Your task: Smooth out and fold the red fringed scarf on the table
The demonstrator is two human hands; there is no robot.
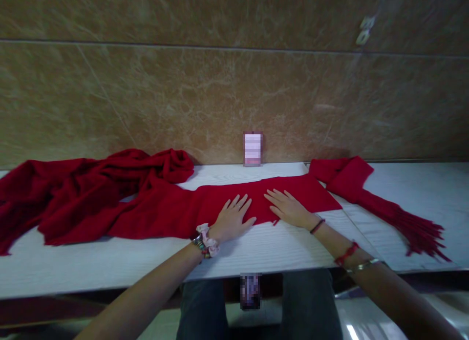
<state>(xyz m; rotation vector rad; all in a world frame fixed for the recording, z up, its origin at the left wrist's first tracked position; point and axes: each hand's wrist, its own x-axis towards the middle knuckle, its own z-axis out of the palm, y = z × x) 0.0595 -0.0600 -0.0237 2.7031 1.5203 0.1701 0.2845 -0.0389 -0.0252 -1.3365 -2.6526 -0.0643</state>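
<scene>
A long red scarf (154,210) lies across the white table (110,262). Its left part is bunched in a heap (91,183), its middle is spread flat, and its right end (417,230) trails off in a fringe. My left hand (234,215) lies flat on the flattened middle, fingers stretched out and slightly apart. My right hand (289,208) rests flat on the scarf just to the right of it, fingers also stretched out. Neither hand holds anything.
A small card (252,148) stands against the brown marble wall (220,86) at the table's back edge, straight ahead. A seam (351,218) between two tabletops runs diagonally on the right. My knees show under the front edge.
</scene>
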